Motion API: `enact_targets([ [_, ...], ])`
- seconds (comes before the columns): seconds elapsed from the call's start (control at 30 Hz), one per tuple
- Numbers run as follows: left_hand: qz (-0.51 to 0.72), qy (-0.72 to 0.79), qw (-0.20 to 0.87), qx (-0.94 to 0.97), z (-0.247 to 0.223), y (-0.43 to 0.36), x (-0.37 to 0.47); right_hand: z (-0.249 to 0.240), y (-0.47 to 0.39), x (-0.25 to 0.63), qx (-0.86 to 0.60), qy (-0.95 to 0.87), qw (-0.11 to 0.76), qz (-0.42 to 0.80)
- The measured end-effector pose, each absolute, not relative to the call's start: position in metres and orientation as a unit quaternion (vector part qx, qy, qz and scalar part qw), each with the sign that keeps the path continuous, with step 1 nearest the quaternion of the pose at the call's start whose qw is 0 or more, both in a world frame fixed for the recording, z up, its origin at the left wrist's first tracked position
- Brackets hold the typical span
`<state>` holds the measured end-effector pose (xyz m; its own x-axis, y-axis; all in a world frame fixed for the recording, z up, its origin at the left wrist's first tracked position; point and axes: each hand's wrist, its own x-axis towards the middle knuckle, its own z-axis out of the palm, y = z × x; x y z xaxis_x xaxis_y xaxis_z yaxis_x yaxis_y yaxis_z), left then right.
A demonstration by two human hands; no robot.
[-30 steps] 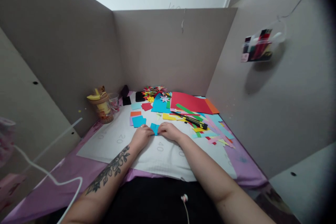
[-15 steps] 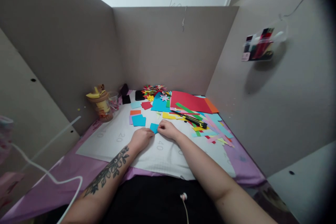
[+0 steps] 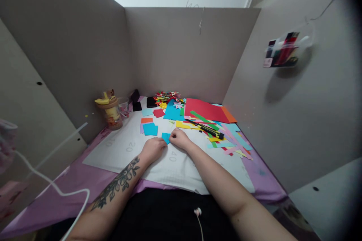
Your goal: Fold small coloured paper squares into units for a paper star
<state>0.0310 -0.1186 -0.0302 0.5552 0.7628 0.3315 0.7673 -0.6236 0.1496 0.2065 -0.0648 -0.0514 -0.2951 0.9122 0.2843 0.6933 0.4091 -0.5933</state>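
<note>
A small blue piece of paper (image 3: 165, 137) lies on the white sheet between my two hands. My left hand (image 3: 153, 148) is closed at its lower left edge, fingers curled down on it. From the other side, my right hand (image 3: 180, 138) pinches its right edge between thumb and fingertips. To the left of it are blue paper squares (image 3: 150, 129), with an orange piece (image 3: 146, 120) and a purple one partly under them. Farther back lie a red piece (image 3: 158, 113) and a light blue piece (image 3: 147, 112).
Coloured paper strips (image 3: 232, 141) and a black-and-yellow utility knife (image 3: 210, 129) lie to the right. Behind them are red sheets (image 3: 206, 110) and folded paper stars (image 3: 166, 98). A lidded cup (image 3: 111, 115) stands at the left. A white cable (image 3: 53, 184) hangs at the lower left.
The whole view has shifted slightly. Both hands keep their hold on the small blue paper, with hardly any movement visible.
</note>
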Motion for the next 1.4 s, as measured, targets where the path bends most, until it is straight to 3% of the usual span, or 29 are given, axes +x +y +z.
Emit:
enact_targets([
  [0.87,-0.147,-0.420,0.043,-0.894,-0.0297,-0.1167,0.0329,-0.0550,-0.0637,0.2046,-0.512,-0.779,0.318,0.173],
  [1.23,-0.158,-0.426,0.030,-0.890,-0.0319,-0.1167,0.0320,-0.0513,-0.0705,0.2046,-0.534,-0.778,0.286,0.166],
  [1.4,-0.163,-0.425,0.020,-0.890,-0.0313,-0.1171,0.0321,-0.0536,-0.0668,0.2060,-0.526,-0.764,0.320,0.195],
])
